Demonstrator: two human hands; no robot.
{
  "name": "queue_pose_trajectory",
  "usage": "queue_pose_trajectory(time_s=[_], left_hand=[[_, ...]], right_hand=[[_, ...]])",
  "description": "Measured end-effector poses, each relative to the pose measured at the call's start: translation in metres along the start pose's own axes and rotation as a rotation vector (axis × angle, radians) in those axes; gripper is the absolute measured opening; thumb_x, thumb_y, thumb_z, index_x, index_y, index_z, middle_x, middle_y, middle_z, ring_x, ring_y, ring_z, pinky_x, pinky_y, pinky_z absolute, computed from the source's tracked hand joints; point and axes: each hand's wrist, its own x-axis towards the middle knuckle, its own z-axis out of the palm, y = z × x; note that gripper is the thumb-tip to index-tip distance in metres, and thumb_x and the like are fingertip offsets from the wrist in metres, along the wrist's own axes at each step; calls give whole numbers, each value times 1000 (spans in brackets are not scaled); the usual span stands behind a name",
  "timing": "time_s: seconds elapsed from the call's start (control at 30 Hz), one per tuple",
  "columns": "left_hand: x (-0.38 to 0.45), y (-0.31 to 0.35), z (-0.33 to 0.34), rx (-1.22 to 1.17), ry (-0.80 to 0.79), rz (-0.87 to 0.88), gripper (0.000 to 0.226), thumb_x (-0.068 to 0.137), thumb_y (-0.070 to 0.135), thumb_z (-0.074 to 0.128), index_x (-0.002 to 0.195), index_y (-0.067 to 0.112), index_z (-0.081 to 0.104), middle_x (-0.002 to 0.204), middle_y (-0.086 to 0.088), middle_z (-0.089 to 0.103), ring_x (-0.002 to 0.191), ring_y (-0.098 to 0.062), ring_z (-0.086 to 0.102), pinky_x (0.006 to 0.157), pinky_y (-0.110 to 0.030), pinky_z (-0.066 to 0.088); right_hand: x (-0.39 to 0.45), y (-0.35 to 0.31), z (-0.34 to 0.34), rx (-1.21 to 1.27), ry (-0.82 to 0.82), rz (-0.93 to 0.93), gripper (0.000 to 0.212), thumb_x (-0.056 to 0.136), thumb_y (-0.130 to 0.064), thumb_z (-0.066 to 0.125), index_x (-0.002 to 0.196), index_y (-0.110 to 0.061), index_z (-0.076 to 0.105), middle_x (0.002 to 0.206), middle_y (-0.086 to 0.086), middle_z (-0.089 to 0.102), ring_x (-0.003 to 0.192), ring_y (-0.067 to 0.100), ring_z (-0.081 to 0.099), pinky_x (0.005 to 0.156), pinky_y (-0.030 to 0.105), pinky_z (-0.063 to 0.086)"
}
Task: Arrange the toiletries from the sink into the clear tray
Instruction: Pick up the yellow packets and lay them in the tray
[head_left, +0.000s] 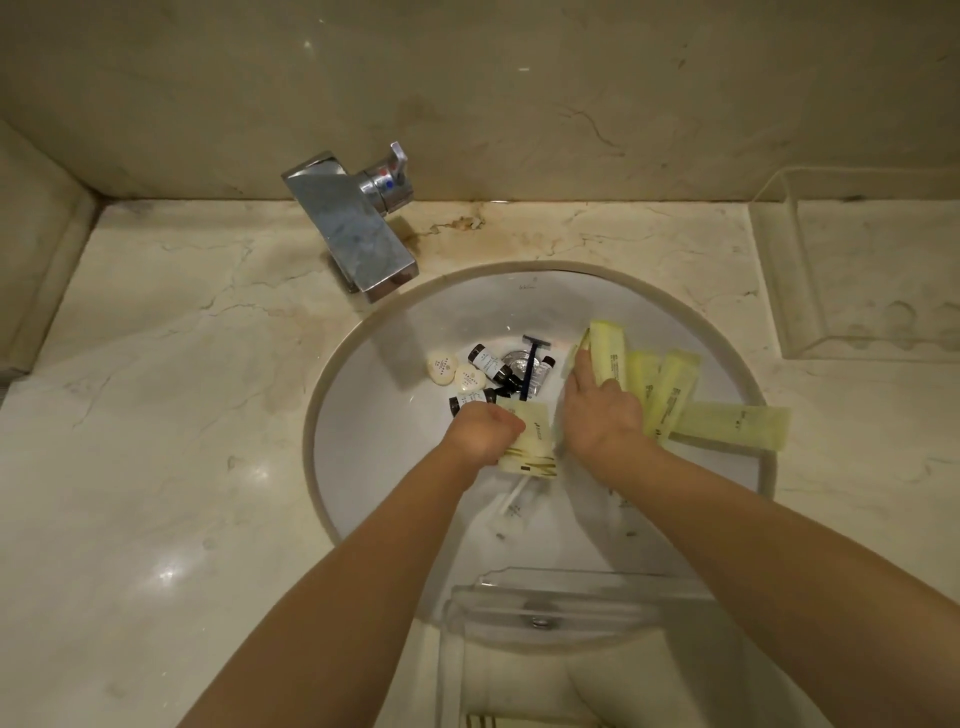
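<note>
Toiletries lie in the white round sink (363, 426). My left hand (485, 431) is closed on a cream packet (535, 441) near the bowl's middle. My right hand (602, 410) holds a fan of pale yellow sachets (665, 384), one finger pressed on the leftmost one (608, 348). Around the drain lie small dark bottles (485, 361), two round soaps (457, 371) and a blue razor (532, 358). A clear tray (576, 597) sits at the sink's near edge. A second clear tray (862, 270) stands on the counter at the right.
A chrome faucet (358, 228) juts over the sink's far left rim. Marble counter (171, 395) surrounds the bowl, with a marble wall behind it. A white wrapped stick (511, 501) lies in the bowl below my left hand.
</note>
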Motion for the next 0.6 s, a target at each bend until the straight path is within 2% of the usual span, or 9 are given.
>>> queue_pose_trajectory(time_s=[0.1,0.17,0.23,0.3,0.37,0.47,0.53,0.6], left_hand=[[-7,-2,0,33,32,68,17,87,1,54,86,14,65,91,-1,58,88,-19,54,72,-27,44],[-11,-2,-1,33,61,100,23,84,-1,54,76,20,57,91,-1,54,80,-17,52,68,-25,42],[-17,0,-3,17,76,108,25,83,-1,54,75,23,51,87,0,52,73,-16,50,65,-26,43],[-24,4,-5,0,82,107,24,83,1,54,76,23,48,84,2,51,74,-17,50,67,-27,43],[-31,9,-8,-15,93,115,23,82,2,53,76,24,48,82,3,50,73,-17,49,67,-28,42],[-44,16,-11,-36,97,125,22,82,3,52,77,24,47,81,1,49,72,-17,48,71,-31,43],[-54,19,-13,-43,99,135,22,82,3,52,80,25,46,84,-1,50,73,-19,49,70,-31,43],[-64,21,-15,-48,95,150,23,81,4,53,89,25,47,89,-3,52,77,-21,52,68,-31,44]], right_hand=[[-10,-2,-6,147,180,-61,70,89,-9,50,149,-7,14,161,5,1,124,30,42,69,38,44],[-17,-1,-12,299,414,-80,56,91,-13,52,143,-8,33,156,4,26,120,28,47,69,38,47],[-26,2,-21,500,693,-69,40,89,-21,58,127,-8,57,136,5,54,111,29,55,72,37,50],[-35,7,-35,767,859,50,27,86,-25,63,108,-11,69,114,4,68,103,28,58,72,34,47],[-41,14,-50,1039,837,226,16,86,-28,63,93,-16,71,96,0,70,91,22,62,70,31,47],[-47,28,-62,1380,725,419,7,83,-20,64,79,-14,66,76,-3,67,72,17,62,70,36,54],[-54,34,-62,1515,692,469,7,81,-10,62,85,-11,57,72,-4,59,67,17,58,71,37,54],[-62,37,-59,1572,662,433,21,82,-4,59,97,-17,49,73,-4,51,68,20,58,70,39,53]])
